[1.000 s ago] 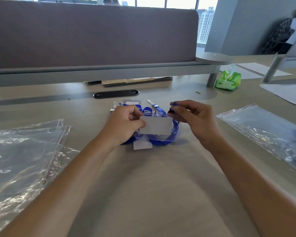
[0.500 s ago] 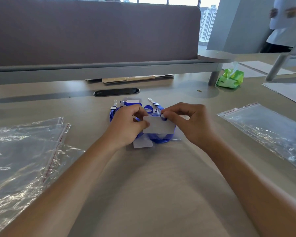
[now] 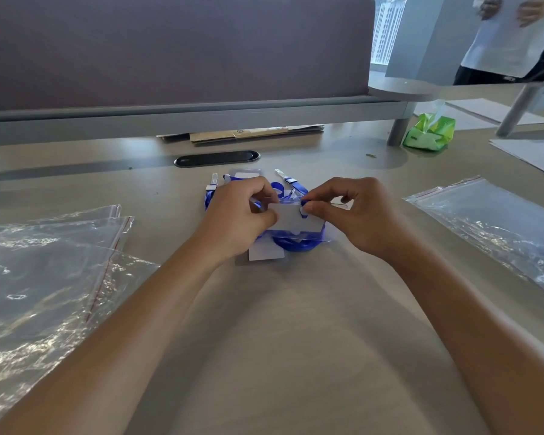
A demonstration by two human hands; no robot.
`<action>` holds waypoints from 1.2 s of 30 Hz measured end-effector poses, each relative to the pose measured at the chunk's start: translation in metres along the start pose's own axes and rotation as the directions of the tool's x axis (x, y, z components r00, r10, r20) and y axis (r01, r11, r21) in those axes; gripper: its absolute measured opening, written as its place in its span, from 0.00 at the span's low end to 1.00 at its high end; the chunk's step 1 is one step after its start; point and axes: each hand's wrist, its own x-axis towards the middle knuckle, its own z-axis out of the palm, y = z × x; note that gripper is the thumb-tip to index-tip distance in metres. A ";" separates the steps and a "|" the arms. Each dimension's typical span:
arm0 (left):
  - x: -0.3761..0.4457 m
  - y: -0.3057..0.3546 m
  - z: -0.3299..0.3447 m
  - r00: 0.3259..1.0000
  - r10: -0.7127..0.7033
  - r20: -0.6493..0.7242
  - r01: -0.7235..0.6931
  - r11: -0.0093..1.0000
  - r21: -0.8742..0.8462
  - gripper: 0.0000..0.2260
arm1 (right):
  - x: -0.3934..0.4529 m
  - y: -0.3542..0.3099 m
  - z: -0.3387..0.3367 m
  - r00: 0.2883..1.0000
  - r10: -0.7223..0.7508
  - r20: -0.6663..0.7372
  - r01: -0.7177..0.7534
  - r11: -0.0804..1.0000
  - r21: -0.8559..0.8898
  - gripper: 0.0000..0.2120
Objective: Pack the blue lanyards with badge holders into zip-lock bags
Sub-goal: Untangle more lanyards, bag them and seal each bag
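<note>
A pile of blue lanyards [image 3: 297, 244] with clear badge holders lies at the middle of the desk. My left hand [image 3: 236, 219] grips the left end of one clear badge holder [image 3: 294, 219] with a white card inside, lifted just above the pile. My right hand [image 3: 355, 215] pinches the blue lanyard clip at the holder's top edge. Another badge holder with a white card [image 3: 266, 254] lies under my left hand. Empty zip-lock bags [image 3: 44, 277] lie at the left, and another zip-lock bag [image 3: 496, 227] lies at the right.
A grey partition [image 3: 170, 48] on a rail closes the back of the desk. A black cable slot [image 3: 216, 158] and flat cardboard [image 3: 242, 135] lie behind the pile. A green tissue pack [image 3: 429, 133] and white papers [image 3: 534, 153] sit far right. A person stands at the top right.
My right hand moved left from the holder's right end to its top edge, pinching the clip there. My left hand kept its grip on the holder. The camera tilted slightly.
</note>
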 end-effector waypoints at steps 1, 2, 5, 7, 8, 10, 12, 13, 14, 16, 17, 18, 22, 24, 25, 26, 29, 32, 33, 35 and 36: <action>0.000 0.001 0.000 1.000 0.004 0.000 -0.004 1.000 -0.016 0.09 | 0.000 -0.001 0.000 1.000 -0.006 -0.002 0.006 1.000 -0.001 0.04; -0.001 0.003 0.000 1.000 0.011 0.003 -0.011 0.999 -0.041 0.10 | -0.001 -0.002 0.000 1.000 -0.014 -0.002 0.014 1.000 -0.006 0.04; -0.003 0.008 0.002 0.999 0.039 0.009 -0.038 0.994 -0.103 0.11 | -0.002 -0.006 0.000 0.999 -0.032 -0.012 0.032 0.999 0.021 0.04; -0.004 0.010 0.005 0.999 0.048 0.002 -0.047 0.991 -0.126 0.09 | -0.003 -0.008 0.000 0.999 -0.043 -0.025 0.044 0.997 0.058 0.05; -0.005 0.010 0.007 0.999 0.047 -0.005 -0.048 0.990 -0.134 0.08 | -0.003 -0.008 0.000 0.998 -0.051 -0.031 0.053 0.996 0.071 0.05; -0.005 0.009 0.009 0.998 0.053 -0.019 -0.055 0.989 -0.139 0.08 | -0.003 -0.010 0.000 0.997 -0.068 -0.039 0.071 0.994 0.085 0.05; -0.005 0.008 0.010 0.998 0.053 -0.023 -0.056 0.989 -0.140 0.10 | -0.003 -0.011 0.001 0.995 -0.082 -0.048 0.086 0.993 0.084 0.06; -0.004 0.008 0.011 0.999 0.047 -0.020 -0.050 0.990 -0.134 0.10 | -0.003 -0.011 0.001 0.995 -0.084 -0.052 0.088 0.993 0.083 0.06; -0.004 0.008 0.012 0.999 0.042 -0.017 -0.044 0.991 -0.126 0.09 | -0.003 -0.011 0.002 0.995 -0.083 -0.054 0.087 0.993 0.084 0.06; -0.004 0.008 0.013 0.999 0.041 -0.023 -0.043 0.991 -0.127 0.08 | -0.003 -0.009 0.002 0.996 -0.076 -0.054 0.080 0.992 0.094 0.05; -0.004 0.008 0.014 0.998 0.045 -0.033 -0.049 0.990 -0.131 0.08 | -0.003 -0.008 0.002 0.996 -0.072 -0.052 0.077 0.992 0.099 0.05; -0.004 0.008 0.015 0.998 0.050 -0.043 -0.055 0.990 -0.126 0.07 | -0.003 -0.007 0.001 0.997 -0.069 -0.046 0.073 0.993 0.097 0.05; -0.004 0.008 0.018 0.995 0.067 -0.068 -0.073 0.994 -0.083 0.08 | -0.003 -0.006 0.000 0.998 -0.068 -0.018 0.069 0.996 0.050 0.05; -0.004 0.009 0.019 0.995 0.070 -0.070 -0.074 0.995 -0.068 0.07 | -0.002 -0.006 0.000 0.998 -0.061 -0.031 0.062 0.997 0.042 0.05; -0.004 0.009 0.019 0.995 0.068 -0.069 -0.073 0.995 -0.064 0.07 | -0.002 -0.006 0.000 0.998 -0.056 -0.038 0.058 0.997 0.044 0.04; -0.003 0.009 0.020 0.996 0.064 -0.069 -0.068 0.996 -0.065 0.08 | -0.002 -0.006 0.000 0.998 -0.053 -0.042 0.055 0.997 0.048 0.04; -0.004 0.008 0.021 0.996 0.047 -0.070 -0.054 0.994 -0.100 0.09 | -0.002 -0.008 0.001 0.998 -0.048 -0.047 0.050 0.997 0.059 0.03; -0.003 0.008 0.021 0.996 0.045 -0.079 -0.053 0.992 -0.110 0.08 | -0.003 -0.009 0.000 0.998 -0.034 -0.057 0.039 0.995 0.087 0.04; -0.003 0.008 0.021 0.996 0.039 -0.079 -0.048 0.991 -0.124 0.08 | -0.003 -0.010 0.000 0.998 -0.029 -0.060 0.035 0.995 0.094 0.04; -0.003 0.009 0.020 0.997 0.033 -0.076 -0.045 0.987 -0.153 0.07 | -0.003 -0.010 0.000 0.997 -0.040 -0.069 0.047 0.995 0.092 0.05; -0.002 0.008 0.019 0.996 0.033 -0.081 -0.046 0.985 -0.166 0.06 | -0.003 -0.010 0.001 0.996 -0.045 -0.079 0.053 0.994 0.098 0.05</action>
